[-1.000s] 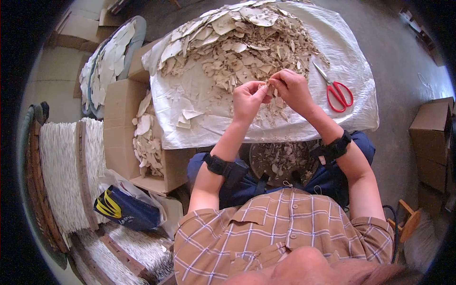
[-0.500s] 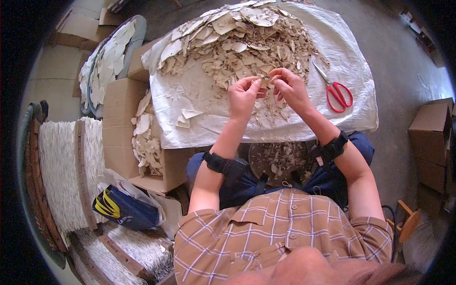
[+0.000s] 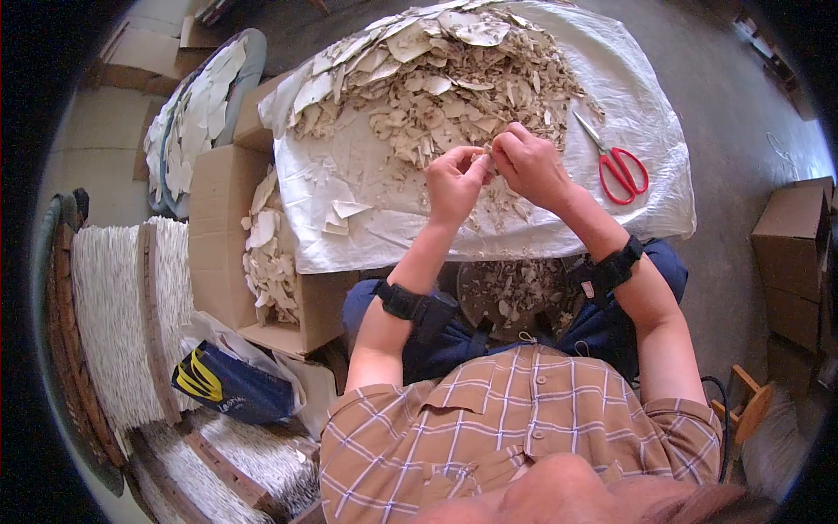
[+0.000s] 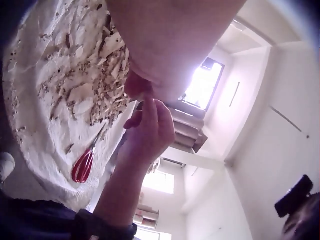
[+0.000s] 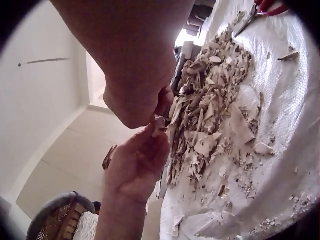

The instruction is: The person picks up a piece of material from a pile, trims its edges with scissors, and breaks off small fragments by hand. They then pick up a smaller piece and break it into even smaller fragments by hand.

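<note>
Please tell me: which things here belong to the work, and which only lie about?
Belong, it seems:
small pale piece between left hand and right hand
heap of flakes
white sheet
red-handled scissors, probably, though idle

Lying about, apparently:
blue bag
brown cartons

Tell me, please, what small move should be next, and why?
Perhaps the left hand should steady the small, pale, irregular flake while the right hand works its edge, because both hands meet at it, leaving little of it exposed.

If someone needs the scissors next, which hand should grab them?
Probably the right hand: the red-handled scissors lie on its side, farther from the left hand. Both seem to pinch a small piece, though, so the right would let go first.
</note>
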The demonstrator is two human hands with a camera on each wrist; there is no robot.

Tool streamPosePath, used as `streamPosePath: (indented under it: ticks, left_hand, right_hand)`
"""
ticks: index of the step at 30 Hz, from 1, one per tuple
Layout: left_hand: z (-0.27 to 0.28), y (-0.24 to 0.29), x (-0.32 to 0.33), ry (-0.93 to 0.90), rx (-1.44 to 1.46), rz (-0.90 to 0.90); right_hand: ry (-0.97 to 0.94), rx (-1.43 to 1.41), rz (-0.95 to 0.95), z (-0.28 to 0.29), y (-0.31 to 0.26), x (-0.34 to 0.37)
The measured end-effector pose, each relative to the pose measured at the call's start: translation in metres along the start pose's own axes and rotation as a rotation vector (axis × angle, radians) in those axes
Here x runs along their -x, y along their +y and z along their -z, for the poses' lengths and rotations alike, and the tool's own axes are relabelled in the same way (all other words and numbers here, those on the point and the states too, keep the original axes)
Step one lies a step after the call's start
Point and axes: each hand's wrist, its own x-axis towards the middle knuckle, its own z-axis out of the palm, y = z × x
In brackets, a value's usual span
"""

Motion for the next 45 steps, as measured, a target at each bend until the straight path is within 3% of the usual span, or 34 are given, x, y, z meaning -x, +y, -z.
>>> streamPosePath:
  ticks: [1,3,9,13,15,17,19,20,22,26,30,35,37,39,41,42,44,45]
  left_hand:
    - [0.0,-0.002,0.0,0.0,-0.002,0.001]
    - [-0.001,-0.003,0.001,-0.004,0.291,0.129]
    - [0.0,-0.003,0.002,-0.01,0.552,0.355]
    - [0.006,-0.012,-0.006,-0.006,0.545,0.33]
    - [0.017,-0.01,-0.025,0.168,0.622,0.293]
    - [0.017,-0.003,-0.026,0.17,0.643,0.259]
    - [0.014,0.003,-0.022,0.174,0.638,0.216]
    - [0.012,0.004,-0.019,0.178,0.645,0.213]
    - [0.009,0.004,-0.015,0.153,0.578,0.167]
    - [0.005,0.007,-0.01,0.084,0.48,0.116]
    - [0.006,0.006,-0.01,0.03,0.384,0.03]
    - [0.001,0.014,-0.002,0.039,0.084,-0.095]
    - [-0.003,0.017,0.001,0.115,-0.353,-0.418]
    - [-0.005,0.015,0.001,0.124,-0.365,-0.443]
    - [-0.003,0.007,-0.002,0.135,-0.376,-0.468]
    - [0.002,-0.001,-0.008,0.143,-0.451,-0.506]
    - [0.004,-0.011,-0.013,0.181,-0.526,-0.533]
    - [0.006,-0.012,-0.017,0.153,-0.165,-0.258]
  right_hand:
    - [-0.036,0.026,0.034,-0.001,0.0,0.0]
    - [-0.038,0.045,0.053,-0.001,0.0,0.001]
    - [-0.071,0.077,0.102,-0.003,-0.001,0.002]
    - [-0.083,-0.025,0.147,-0.009,-0.008,0.008]
    - [-0.113,-0.135,0.112,-0.018,-0.029,0.019]
    - [-0.112,-0.211,0.081,-0.021,-0.028,0.02]
    - [0.128,-0.317,-0.097,-0.02,-0.014,0.011]
    - [0.123,-0.314,-0.091,-0.016,-0.007,0.011]
    - [-0.128,-0.883,-0.798,-0.004,-0.005,0.006]
    - [-0.218,-1.093,-0.808,-0.007,-0.006,0.006]
    - [-0.225,-1.079,-0.774,-0.006,-0.003,0.004]
    - [-0.052,-0.482,-0.426,-0.013,0.002,0.009]
    - [-0.039,-0.315,-0.339,-0.012,-0.001,0.009]
    - [-0.024,-0.147,-0.253,-0.009,-0.001,0.009]
    - [-0.141,-0.758,-0.519,-0.003,0.001,0.008]
    - [-0.143,-0.755,-0.517,0.005,-0.005,0.005]
    - [-0.136,-1.186,-0.781,0.026,-0.02,-0.005]
    - [-0.044,-1.214,-0.786,0.025,-0.013,-0.006]
